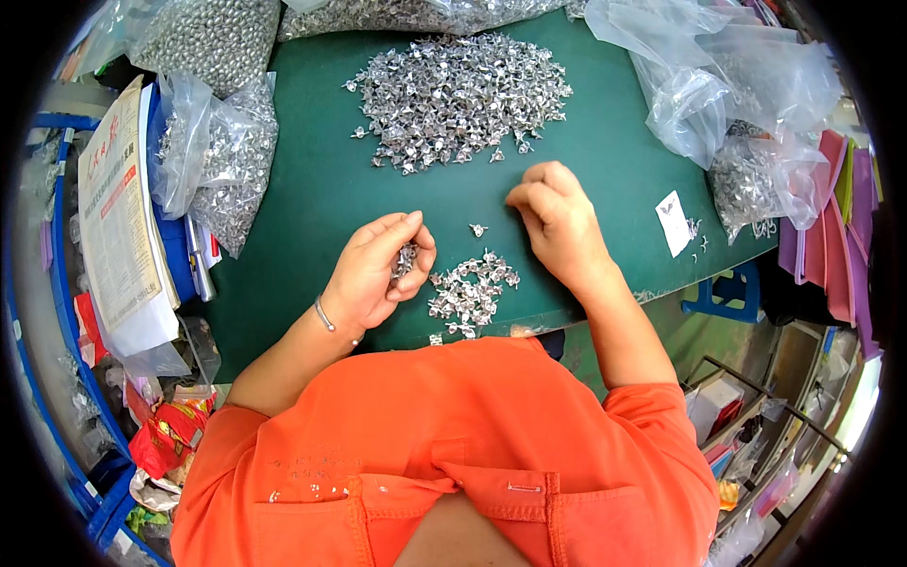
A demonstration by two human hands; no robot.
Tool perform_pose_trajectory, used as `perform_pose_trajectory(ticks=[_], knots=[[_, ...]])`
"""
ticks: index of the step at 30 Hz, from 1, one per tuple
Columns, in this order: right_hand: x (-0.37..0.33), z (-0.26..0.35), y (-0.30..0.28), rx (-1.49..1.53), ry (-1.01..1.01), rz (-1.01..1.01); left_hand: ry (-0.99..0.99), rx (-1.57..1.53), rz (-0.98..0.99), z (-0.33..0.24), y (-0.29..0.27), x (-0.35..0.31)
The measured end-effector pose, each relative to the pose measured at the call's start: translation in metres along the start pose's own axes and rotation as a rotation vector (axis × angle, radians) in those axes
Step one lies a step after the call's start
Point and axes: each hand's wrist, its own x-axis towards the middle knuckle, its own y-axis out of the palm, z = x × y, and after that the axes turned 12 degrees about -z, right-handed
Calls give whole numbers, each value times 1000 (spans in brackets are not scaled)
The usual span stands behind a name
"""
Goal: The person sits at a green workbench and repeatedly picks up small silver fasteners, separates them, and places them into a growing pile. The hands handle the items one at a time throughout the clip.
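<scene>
My left hand [369,269] is curled around a cluster of small silvery metal pieces [404,261], which show between its thumb and fingers. To the right, my right hand [559,219] hovers over the green table with its fingers bent and pinched together; whatever they hold, if anything, is too small to make out. One loose metal piece [478,230] lies between the two hands. Just below it, near the table's front edge, is a small heap of the same shiny pieces [470,295]. A much larger pile of metal pieces [463,99] spreads at the far middle.
Clear plastic bags of metal parts [231,161] stand at the table's left, and another bag [751,180] at its right. A white card [673,224] lies near a few loose pieces. Newspapers [123,203] rest at the left edge. A blue stool [726,295] stands below on the right.
</scene>
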Motion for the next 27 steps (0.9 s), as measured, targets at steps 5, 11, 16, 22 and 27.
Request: perform_pose_trajectory(ticks=[5, 11, 16, 22, 27], knots=[[6, 7, -22, 198, 187, 135, -4, -16, 15, 0, -1, 1], [5, -2, -21, 73, 265, -74, 0, -22, 25, 1, -2, 2], [-5, 2, -4, 19, 68, 58, -8, -26, 19, 1, -1, 2], [2, 22, 0, 265, 32, 313, -15, -25, 13, 2, -1, 1], [15, 18, 3, 398, -62, 436, 4, -15, 12, 1, -2, 1]])
